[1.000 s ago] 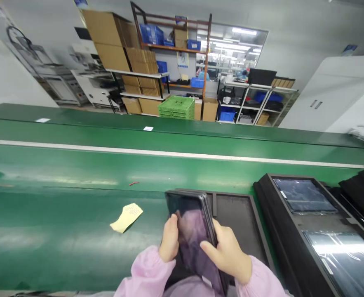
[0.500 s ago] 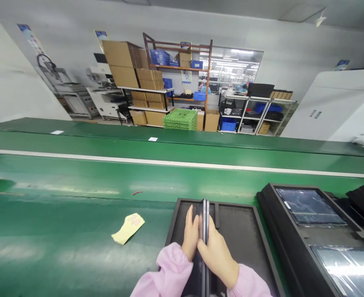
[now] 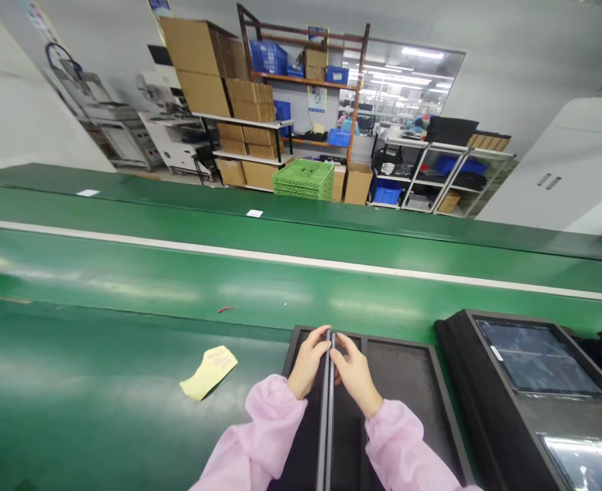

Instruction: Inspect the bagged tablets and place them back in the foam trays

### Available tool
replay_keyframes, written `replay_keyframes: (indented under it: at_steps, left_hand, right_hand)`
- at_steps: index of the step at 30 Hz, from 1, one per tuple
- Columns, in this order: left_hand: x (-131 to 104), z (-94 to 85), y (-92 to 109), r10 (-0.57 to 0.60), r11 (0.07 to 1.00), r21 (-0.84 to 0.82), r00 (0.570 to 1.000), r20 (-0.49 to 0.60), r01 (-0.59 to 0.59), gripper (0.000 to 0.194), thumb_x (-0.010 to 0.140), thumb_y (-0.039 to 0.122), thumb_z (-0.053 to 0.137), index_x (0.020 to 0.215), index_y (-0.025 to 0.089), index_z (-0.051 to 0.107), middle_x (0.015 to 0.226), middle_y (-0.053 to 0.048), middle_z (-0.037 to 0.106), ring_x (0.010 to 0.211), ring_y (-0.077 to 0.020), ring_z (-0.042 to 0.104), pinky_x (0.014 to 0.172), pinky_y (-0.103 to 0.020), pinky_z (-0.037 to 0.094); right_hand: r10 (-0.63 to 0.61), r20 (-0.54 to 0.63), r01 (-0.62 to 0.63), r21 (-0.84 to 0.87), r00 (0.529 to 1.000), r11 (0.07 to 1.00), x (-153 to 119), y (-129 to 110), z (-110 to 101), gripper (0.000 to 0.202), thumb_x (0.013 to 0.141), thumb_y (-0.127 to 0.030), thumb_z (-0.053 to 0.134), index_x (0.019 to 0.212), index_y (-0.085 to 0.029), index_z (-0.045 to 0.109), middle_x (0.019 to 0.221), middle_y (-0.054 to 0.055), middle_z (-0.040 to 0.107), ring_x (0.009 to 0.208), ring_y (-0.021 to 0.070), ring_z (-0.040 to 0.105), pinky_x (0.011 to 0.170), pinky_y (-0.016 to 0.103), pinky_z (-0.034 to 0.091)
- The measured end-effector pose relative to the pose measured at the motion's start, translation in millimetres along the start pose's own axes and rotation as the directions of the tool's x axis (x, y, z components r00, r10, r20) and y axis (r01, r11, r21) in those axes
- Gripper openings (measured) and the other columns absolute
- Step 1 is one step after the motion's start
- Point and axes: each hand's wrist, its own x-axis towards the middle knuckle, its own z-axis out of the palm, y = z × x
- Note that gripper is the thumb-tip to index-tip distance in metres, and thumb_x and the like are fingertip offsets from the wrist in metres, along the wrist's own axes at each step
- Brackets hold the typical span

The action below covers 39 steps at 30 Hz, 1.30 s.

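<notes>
Two thin, flat, grey-edged panels (image 3: 324,416) stood on edge, side by side, between a worker's hands, a narrow dark line separating them. Left hand (image 3: 308,363) and right hand (image 3: 356,375), held close together, gripped the panels' far ends from either side, fingers and thumbs drawn in tight. Beneath the hands lay a black rectangular tray (image 3: 408,395) with two compartments, the panels over the left one; whether their lower edges touched it could not be told. Pink gathered sleeves (image 3: 275,409) covered the worker's arms. Left of the hands, a creased yellow paper note (image 3: 209,372) rested on a glossy green work surface (image 3: 101,389), with a small red strip (image 3: 226,309) beyond it. Well to the right of the hands, a black tray stack (image 3: 464,389) bore two glossy dark-framed screens (image 3: 538,358). Far ahead of the hands rose stacked green plastic crates (image 3: 303,179).
</notes>
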Motion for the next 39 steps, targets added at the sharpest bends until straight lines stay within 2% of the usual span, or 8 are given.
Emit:
replay_keyframes:
  at_steps: [2, 4, 6, 9, 13, 17, 23, 39]
  left_hand:
    - [1, -1.1, 3, -0.015, 1.0, -0.012, 1.0, 0.018, 0.016, 0.034, 0.069, 0.024, 0.06, 0.102, 0.016, 0.063, 0.107, -0.009, 0.066, 0.104, -0.025, 0.059, 0.095, -0.038, 0.041]
    - [2, -2.3, 5, -0.026, 1.0, -0.017, 0.999, 0.029, 0.026, 0.033, 0.068, 0.025, 0.062, 0.1, 0.016, 0.063, 0.106, -0.009, 0.067, 0.103, -0.025, 0.059, 0.094, -0.038, 0.041]
    - [4, -3.7, 7, -0.037, 0.999, -0.018, 0.999, 0.039, 0.038, 0.032, 0.067, 0.024, 0.063, 0.099, 0.016, 0.064, 0.104, -0.008, 0.067, 0.103, -0.025, 0.059, 0.095, -0.038, 0.04]
    - [6, -5.9, 11, -0.058, 0.998, -0.021, 0.996, 0.069, 0.06, 0.031, 0.066, 0.022, 0.064, 0.096, 0.017, 0.065, 0.1, -0.007, 0.068, 0.102, -0.0248, 0.059, 0.094, -0.038, 0.04]
    - [8, -8.9, 17, -0.077, 0.996, -0.028, 0.989, 0.128, 0.081, 0.03, 0.064, 0.021, 0.064, 0.095, 0.017, 0.064, 0.097, -0.006, 0.067, 0.097, -0.023, 0.06, 0.09, -0.036, 0.042]
    - [10, -12.4, 17, -0.079, 0.996, -0.026, 0.985, 0.157, 0.084, 0.032, 0.063, 0.02, 0.064, 0.095, 0.017, 0.063, 0.095, -0.006, 0.066, 0.093, -0.0214, 0.059, 0.088, -0.034, 0.042]
    - [11, -13.1, 16, -0.058, 0.998, 0.016, 0.987, 0.152, 0.056, 0.028, 0.064, 0.018, 0.062, 0.092, 0.017, 0.062, 0.09, -0.004, 0.066, 0.089, -0.0199, 0.059, 0.088, -0.034, 0.041]
    - [7, -16.0, 17, -0.036, 0.995, 0.099, 0.98, 0.193, 0.017, 0.042, 0.069, 0.025, 0.059, 0.109, 0.013, 0.054, 0.116, -0.013, 0.06, 0.111, -0.0247, 0.054, 0.103, -0.041, 0.034]
  right_hand:
    - [0.015, 0.001, -0.015, 0.007, 1.0, 1.0, 9, -2, 0, 0.052, 0.076, -0.038, 0.05, 0.123, -0.016, 0.05, 0.082, 0.005, 0.064, 0.045, 0.0125, 0.053, 0.039, 0.024, 0.049]
    - [0.028, 0.013, -0.028, -0.006, 1.0, 1.0, 14, -5, -2, 0.057, 0.074, -0.038, 0.053, 0.125, -0.013, 0.051, 0.059, -0.001, 0.056, 0.044, 0.014, 0.051, 0.04, 0.025, 0.048]
    - [0.01, 0.032, -0.008, -0.049, 0.999, 0.999, 15, -8, -4, 0.061, 0.071, -0.035, 0.056, 0.127, -0.011, 0.05, 0.05, -0.004, 0.048, 0.043, 0.0139, 0.047, 0.042, 0.026, 0.047]
    - [-0.005, 0.078, 0.01, -0.056, 0.997, 0.998, 14, -11, -7, 0.061, 0.069, -0.027, 0.054, 0.128, -0.012, 0.05, 0.051, -0.006, 0.045, 0.045, 0.0126, 0.045, 0.045, 0.025, 0.046]
    - [0.057, 0.126, -0.068, 0.083, 0.99, 0.994, 17, -8, -10, 0.059, 0.069, -0.03, 0.053, 0.126, -0.016, 0.051, 0.055, -0.005, 0.046, 0.048, 0.0132, 0.049, 0.045, 0.025, 0.047]
    - [0.062, 0.107, -0.073, 0.109, 0.992, 0.991, 20, -5, -8, 0.049, 0.073, -0.035, 0.052, 0.119, -0.018, 0.055, 0.061, -0.002, 0.054, 0.049, 0.0137, 0.052, 0.046, 0.025, 0.049]
    - [0.045, 0.087, -0.052, 0.081, 0.995, 0.995, 21, -8, -6, 0.043, 0.071, -0.032, 0.055, 0.111, -0.017, 0.058, 0.053, -0.005, 0.05, 0.045, 0.0124, 0.05, 0.045, 0.024, 0.048]
    - [0.047, 0.14, -0.068, 0.149, 0.989, 0.987, 21, -3, -7, 0.04, 0.073, -0.032, 0.054, 0.11, -0.018, 0.049, 0.053, -0.007, 0.049, 0.042, 0.0108, 0.049, 0.043, 0.024, 0.045]
